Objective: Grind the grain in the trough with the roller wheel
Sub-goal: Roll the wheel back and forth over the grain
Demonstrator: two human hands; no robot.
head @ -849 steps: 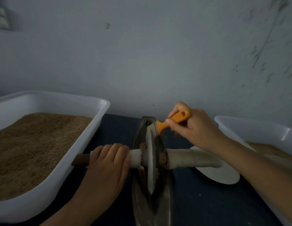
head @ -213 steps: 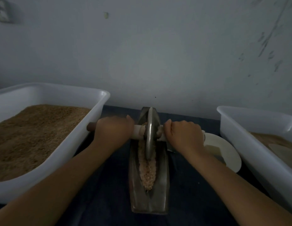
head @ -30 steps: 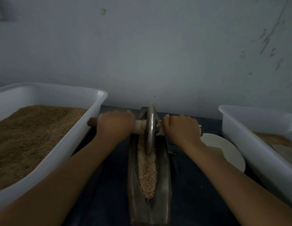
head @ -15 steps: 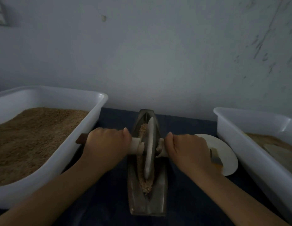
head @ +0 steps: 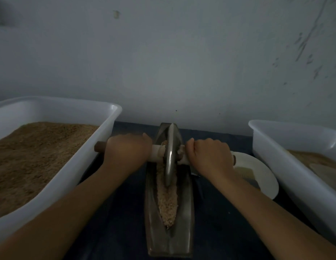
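You're mid-grind: left hand [head: 128,153] and right hand [head: 210,156] both grip the axle [head: 155,151], wheel [head: 170,156] at the trough's [head: 186,212] 12 o'clock end. Next, roll it toward 6 over the grain [head: 168,201].

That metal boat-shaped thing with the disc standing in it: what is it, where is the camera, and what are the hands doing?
No machine here: a person wears a camera on the head, so you look forward and down along both forearms. The boat shape is a metal grinding trough on a dark table, and the pale strip inside is grain. The disc is a roller wheel, standing on edge toward the trough's far end. A handle runs through it; the left hand grips one side, the right hand the other. On either side stand a left white tub and a right white tub, both holding brown meal. A white plate lies beside the right hand.
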